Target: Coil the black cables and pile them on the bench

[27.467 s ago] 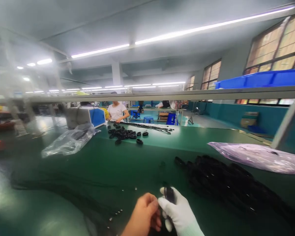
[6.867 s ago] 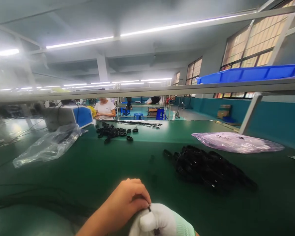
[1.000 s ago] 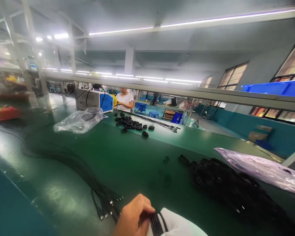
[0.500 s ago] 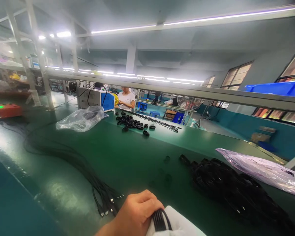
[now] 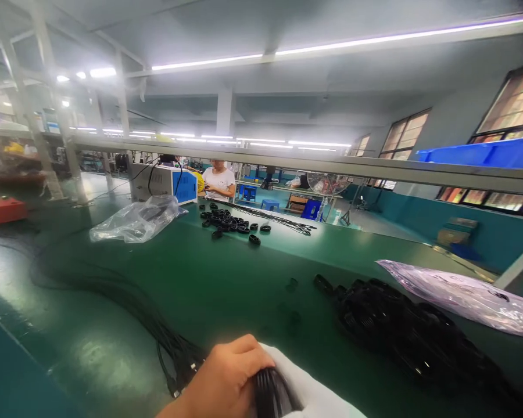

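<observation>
At the bottom centre my left hand (image 5: pixel 230 371) is bare and closed round a coiled black cable (image 5: pixel 268 392). My right hand (image 5: pixel 309 386), in what looks like a white glove, curves round the coil's other side; most of its fingers are hidden. Just left of my left hand lies a bundle of loose black cables (image 5: pixel 131 307) with metal plug ends, partly covered by the hand. To the right rises a large heap of coiled black cables (image 5: pixel 401 331).
Farther back on the green table (image 5: pixel 209 273) are several small black coils (image 5: pixel 226 220), a clear plastic bag (image 5: pixel 135 220) and a blue-grey machine (image 5: pixel 165 180). A plastic-wrapped package (image 5: pixel 462 296) lies right. A shelf rail (image 5: pixel 287 157) crosses above. A person (image 5: pixel 218 179) is beyond the table.
The view has shifted slightly. Both hands, still at the coil, appear a little farther left in the picture, and the white-covered right hand has turned closer around the coil.
</observation>
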A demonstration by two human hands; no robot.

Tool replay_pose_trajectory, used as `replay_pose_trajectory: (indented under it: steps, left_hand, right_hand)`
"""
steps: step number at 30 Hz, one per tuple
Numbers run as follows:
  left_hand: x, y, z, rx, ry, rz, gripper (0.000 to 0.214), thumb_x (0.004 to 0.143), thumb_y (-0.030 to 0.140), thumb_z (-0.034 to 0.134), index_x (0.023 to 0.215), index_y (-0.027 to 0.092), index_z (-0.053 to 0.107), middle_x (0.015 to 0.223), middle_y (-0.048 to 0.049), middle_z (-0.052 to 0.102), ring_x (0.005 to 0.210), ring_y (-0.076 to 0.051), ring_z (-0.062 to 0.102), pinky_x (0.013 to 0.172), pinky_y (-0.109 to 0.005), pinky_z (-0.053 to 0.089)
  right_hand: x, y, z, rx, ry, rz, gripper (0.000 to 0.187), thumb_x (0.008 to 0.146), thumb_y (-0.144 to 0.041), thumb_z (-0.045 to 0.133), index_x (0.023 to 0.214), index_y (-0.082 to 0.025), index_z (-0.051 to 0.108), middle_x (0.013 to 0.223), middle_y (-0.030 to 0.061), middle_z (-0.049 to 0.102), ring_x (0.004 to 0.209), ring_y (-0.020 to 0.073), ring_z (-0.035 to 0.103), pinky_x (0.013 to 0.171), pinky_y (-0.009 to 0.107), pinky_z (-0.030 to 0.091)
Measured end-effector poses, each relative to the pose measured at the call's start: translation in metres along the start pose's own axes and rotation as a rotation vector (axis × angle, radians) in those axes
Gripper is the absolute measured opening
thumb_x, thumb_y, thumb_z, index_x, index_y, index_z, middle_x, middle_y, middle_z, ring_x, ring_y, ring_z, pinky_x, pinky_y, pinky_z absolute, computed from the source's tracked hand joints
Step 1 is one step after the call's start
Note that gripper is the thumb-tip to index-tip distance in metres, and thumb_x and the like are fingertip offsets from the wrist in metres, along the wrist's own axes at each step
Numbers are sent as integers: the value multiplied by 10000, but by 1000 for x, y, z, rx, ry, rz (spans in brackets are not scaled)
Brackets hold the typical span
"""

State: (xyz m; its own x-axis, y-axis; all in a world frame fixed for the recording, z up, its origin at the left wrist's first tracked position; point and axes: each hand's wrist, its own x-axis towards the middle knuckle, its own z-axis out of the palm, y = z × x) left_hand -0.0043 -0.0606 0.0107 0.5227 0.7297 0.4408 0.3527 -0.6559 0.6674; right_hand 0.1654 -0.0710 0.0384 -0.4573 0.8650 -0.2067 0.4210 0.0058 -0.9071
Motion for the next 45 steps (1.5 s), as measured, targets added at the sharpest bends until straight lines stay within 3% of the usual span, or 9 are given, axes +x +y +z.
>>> replay_pose_trajectory:
  steps: [4, 9, 15, 21, 27, 33, 36, 41, 45]
  left_hand:
    - [0, -3, -1, -23, 2, -168, 308, 731, 32, 426, 852, 162, 678, 808, -34, 606, 728, -138, 579, 650, -203, 439]
    - [1, -10, 5, -268, 83, -475, 219, 774, 164, 505, 974, 200, 587, 754, 31, 605, 639, -118, 577, 591, -206, 444]
    - [4, -15, 18, -358, 124, -644, 138, 714, 148, 473, 828, 190, 537, 596, 59, 540, 474, -111, 522, 426, -200, 388]
    - [7, -19, 29, -226, 165, -716, 46, 675, 180, 546, 720, 186, 536, 581, 39, 553, 540, -124, 508, 457, -203, 345]
    - [8, -27, 28, -98, 94, -695, 27, 675, 212, 569, 680, 186, 573, 587, 37, 579, 586, -133, 514, 506, -204, 346]
    - [42, -54, -1, 37, -240, -466, 137, 740, 200, 520, 822, 172, 626, 718, 16, 631, 674, -144, 560, 587, -214, 391]
    - [77, -68, 25, 167, -238, -367, 135, 747, 169, 540, 857, 205, 610, 805, 9, 629, 766, -170, 560, 693, -257, 394]
    - [112, -80, 81, 171, -309, -288, 156, 675, 68, 615, 749, 192, 556, 865, -26, 600, 939, -243, 542, 920, -382, 327]
    - [101, -78, 62, 77, -224, -374, 96, 801, 139, 473, 727, 196, 448, 784, -15, 543, 857, -204, 532, 844, -354, 388]
  right_hand:
    - [11, 6, 7, 154, -22, -65, 422, 562, -121, 681, 973, -179, 605, 844, 5, 555, 839, 208, 553, 786, 359, 447]
    - [16, 21, 13, 873, -414, -86, 349, 750, -346, 681, 994, -119, 576, 852, 56, 556, 748, 144, 570, 690, 300, 486]
    - [21, 33, 19, 841, -328, -99, 355, 741, -360, 701, 957, -92, 614, 866, 85, 569, 776, 173, 589, 667, 332, 520]
    - [25, 41, 28, 676, -197, -18, 423, 664, -393, 713, 922, -80, 597, 683, 64, 591, 581, 128, 547, 533, 246, 458]
    - [29, 52, 25, 549, -127, -27, 278, 653, -342, 640, 776, -93, 618, 588, 13, 539, 481, 82, 456, 451, 194, 328]
    - [20, 48, 9, 655, -120, -1, 296, 632, -185, 678, 912, -105, 624, 709, 35, 630, 679, 131, 594, 633, 231, 436]
    - [14, 48, 5, 564, -95, -64, 289, 720, -244, 710, 973, -132, 623, 791, 30, 651, 804, 161, 625, 763, 299, 478]
    - [12, 51, 2, 579, -71, -126, 268, 871, -371, 574, 998, -135, 589, 906, 38, 633, 762, 144, 611, 687, 311, 515]
    - [22, 53, -6, 668, 77, 18, 313, 722, -228, 657, 994, -127, 540, 606, -23, 595, 498, 97, 534, 500, 215, 416]
